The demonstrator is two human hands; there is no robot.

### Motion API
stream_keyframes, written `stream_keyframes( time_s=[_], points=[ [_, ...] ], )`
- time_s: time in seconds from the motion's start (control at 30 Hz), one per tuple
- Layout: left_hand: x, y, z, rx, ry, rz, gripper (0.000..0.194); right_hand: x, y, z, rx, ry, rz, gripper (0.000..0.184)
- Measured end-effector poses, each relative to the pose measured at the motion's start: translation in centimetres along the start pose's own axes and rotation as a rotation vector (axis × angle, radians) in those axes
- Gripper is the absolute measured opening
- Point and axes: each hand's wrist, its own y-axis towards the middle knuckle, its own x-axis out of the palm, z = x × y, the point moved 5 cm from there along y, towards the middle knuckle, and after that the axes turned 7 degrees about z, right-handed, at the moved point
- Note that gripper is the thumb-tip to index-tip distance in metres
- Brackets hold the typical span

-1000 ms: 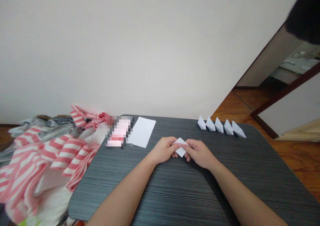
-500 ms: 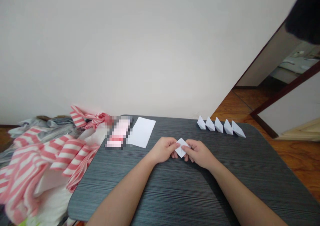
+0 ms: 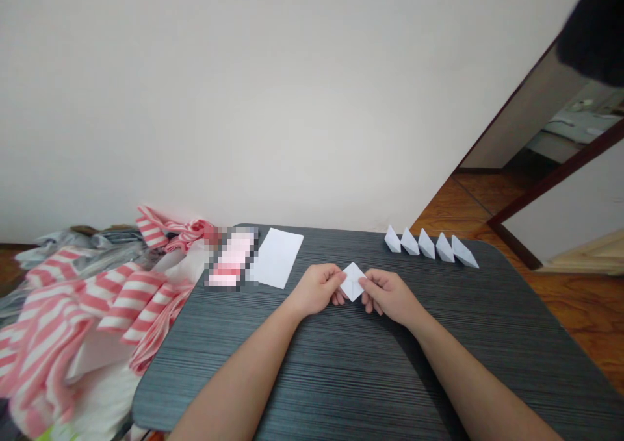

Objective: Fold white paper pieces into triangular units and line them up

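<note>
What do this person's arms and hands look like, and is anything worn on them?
The left forearm and right forearm are bare, with no sleeves in view. The left hand and right hand wear no gloves, and no rings, watches, bracelets or markings show on them.

My view is bright and flat, the light soft and even, without glare. A faint shadow lies under my fingers on the worktop. The wide lens bends the edges, and a dark, out-of-focus blur fills the top-right corner.
</note>
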Motion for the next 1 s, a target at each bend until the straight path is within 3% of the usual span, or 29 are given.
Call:
stream_keyframes(
  time_s=[0.47,0.73,1.0],
  points=[
    [-0.02,-0.19,-0.05,0.029,0.07,-0.003,0.037,0.29,-0.21,-0.3,0.002,-0.012,-0.023,0.033],
    [0.04,0.08,-0.18,0.009,-0.025,-0.013,0.036,-0.22,-0.06,-0.59,-0.077,-0.002,0.011,0.033],
    [-0.33,0.15,0.1,0.004,-0.061,0.018,0.037,-0.6,-0.01,-0.12,-0.068,0.037,0.049,0.032]
  ],
)
